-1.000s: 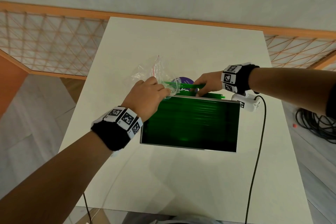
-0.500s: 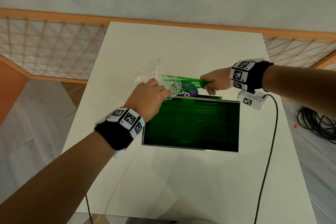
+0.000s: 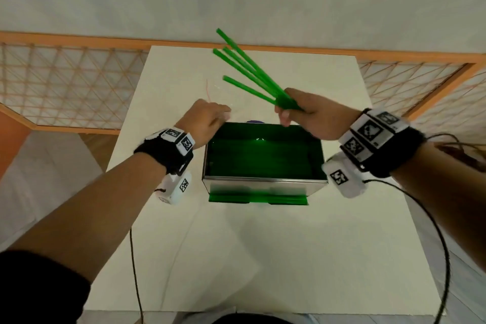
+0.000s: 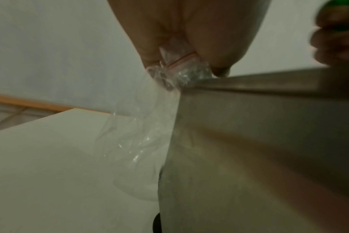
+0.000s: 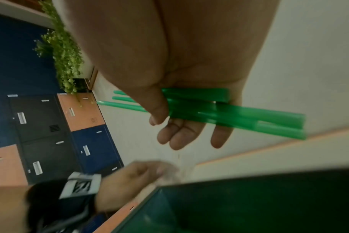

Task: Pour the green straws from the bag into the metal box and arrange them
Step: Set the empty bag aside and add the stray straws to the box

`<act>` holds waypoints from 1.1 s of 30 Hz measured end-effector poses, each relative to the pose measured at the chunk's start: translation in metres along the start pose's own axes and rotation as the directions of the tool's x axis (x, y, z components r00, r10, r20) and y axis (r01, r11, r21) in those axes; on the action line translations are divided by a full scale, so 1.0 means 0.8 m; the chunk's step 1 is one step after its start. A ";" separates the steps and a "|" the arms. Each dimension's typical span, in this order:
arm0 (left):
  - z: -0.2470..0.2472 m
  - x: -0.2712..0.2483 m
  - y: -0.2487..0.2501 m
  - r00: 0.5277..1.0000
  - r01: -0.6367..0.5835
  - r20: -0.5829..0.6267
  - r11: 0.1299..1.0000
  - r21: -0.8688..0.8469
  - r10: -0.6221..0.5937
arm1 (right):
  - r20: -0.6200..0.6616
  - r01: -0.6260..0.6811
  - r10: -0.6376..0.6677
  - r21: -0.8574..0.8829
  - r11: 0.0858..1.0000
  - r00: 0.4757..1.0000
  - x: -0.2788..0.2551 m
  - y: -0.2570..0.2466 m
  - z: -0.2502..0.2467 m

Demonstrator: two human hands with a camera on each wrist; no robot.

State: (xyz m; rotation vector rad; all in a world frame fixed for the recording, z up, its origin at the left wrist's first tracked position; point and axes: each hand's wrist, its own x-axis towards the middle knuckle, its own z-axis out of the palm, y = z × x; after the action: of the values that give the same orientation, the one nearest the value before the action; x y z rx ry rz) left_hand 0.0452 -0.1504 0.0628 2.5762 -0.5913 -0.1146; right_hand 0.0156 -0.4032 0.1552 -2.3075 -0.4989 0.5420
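Note:
My right hand grips several green straws by one end, above the far right rim of the metal box; the straws fan up and to the left. In the right wrist view the thumb presses the straws against the palm. The box stands open on the white table, its inside lined with green straws. My left hand pinches the clear plastic bag by its red-striped top at the box's far left corner. The bag hangs limp beside the box wall.
A purple disc peeks out behind the box. Black cables run from both wrists over the table's near edge. A wooden lattice railing stands beyond the table on both sides. Lockers and a plant show in the right wrist view.
My right hand pulled the straws fully out of the bag and lifted them, so they now point up and left. My head moved nearer the box. My left hand kept hold of the bag.

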 end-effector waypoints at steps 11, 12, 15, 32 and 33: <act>-0.027 -0.068 -0.015 0.934 0.204 -0.255 0.961 -0.189 -0.249 | 0.033 -0.302 0.374 -0.527 0.794 0.927 -0.014 0.065 0.091; -0.026 -0.070 -0.013 0.939 0.195 -0.246 0.963 -0.188 -0.238 | 0.032 -0.293 0.364 -0.530 0.796 0.931 -0.014 0.065 0.093; -0.025 -0.072 -0.003 0.945 0.184 -0.236 0.966 -0.183 -0.225 | 0.037 -0.269 0.339 -0.530 0.804 0.940 -0.009 0.062 0.097; -0.021 -0.087 0.020 0.964 0.162 -0.184 0.973 -0.166 -0.192 | 0.073 -0.099 0.203 -0.685 0.722 0.977 0.013 0.054 0.101; -0.022 -0.087 0.020 0.964 0.162 -0.185 0.973 -0.162 -0.191 | 0.062 -0.110 0.219 -0.711 0.694 0.974 0.012 0.056 0.100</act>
State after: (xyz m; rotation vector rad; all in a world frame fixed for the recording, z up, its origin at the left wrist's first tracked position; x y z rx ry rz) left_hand -0.0203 -0.1250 0.0843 2.4555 -0.2673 0.0399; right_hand -0.0083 -0.3849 0.0681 -3.0961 -0.6543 0.6935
